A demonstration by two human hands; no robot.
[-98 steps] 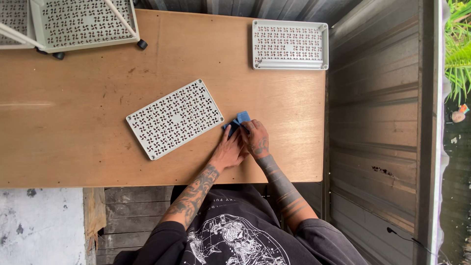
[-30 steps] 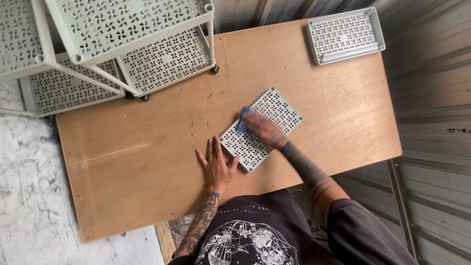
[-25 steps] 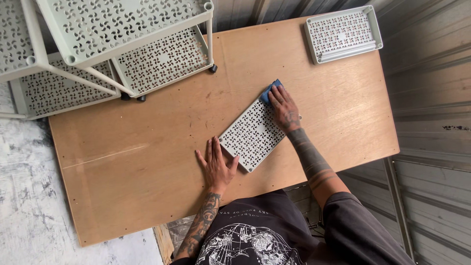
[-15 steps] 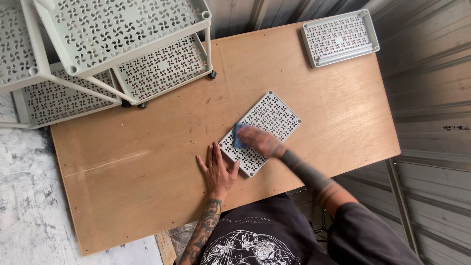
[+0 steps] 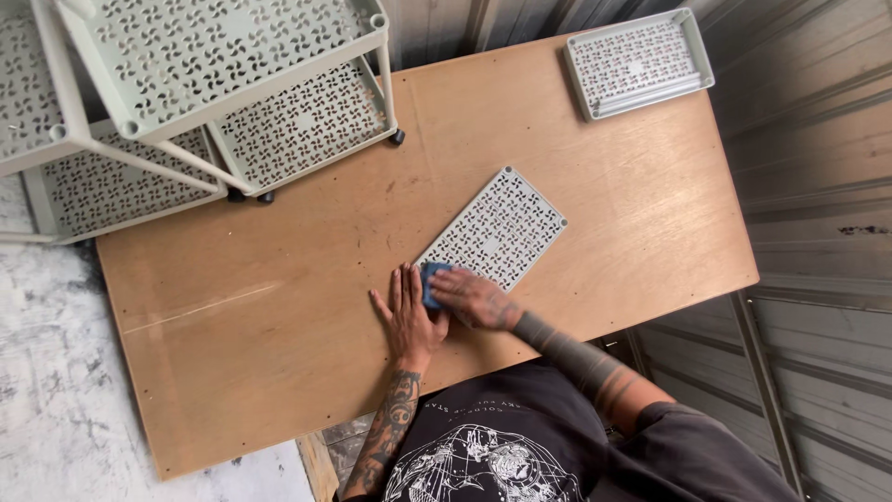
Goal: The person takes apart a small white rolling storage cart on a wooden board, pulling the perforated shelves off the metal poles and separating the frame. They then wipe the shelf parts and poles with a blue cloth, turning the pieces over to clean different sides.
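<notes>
Head view, looking straight down at both hands on a wooden table point(image 5: 279, 307). Left hand point(image 5: 409, 311) lies flat, fingers spread, palm on the table, touching the near corner of a pale perforated panel point(image 5: 497, 228); judged to be bracing the panel so it does not slide. Right hand point(image 5: 474, 297) is curled over a small blue pad point(image 5: 432, 279), pressing it onto that same near corner, just beside the left fingertips. The panel lies flat and skewed, running away from the hands toward the far right.

Beyond the left hand, well apart: a pale tiered cart point(image 5: 214, 84) with the same hole pattern, standing on the far table edge. Beyond the right hand, at the far corner: a shallow tray point(image 5: 641, 60) of like pattern.

Change against half a second ago: the right hand and pad have moved from mid-panel to its near corner, closing on the left hand. Left hand unmoved. Panel unmoved.
</notes>
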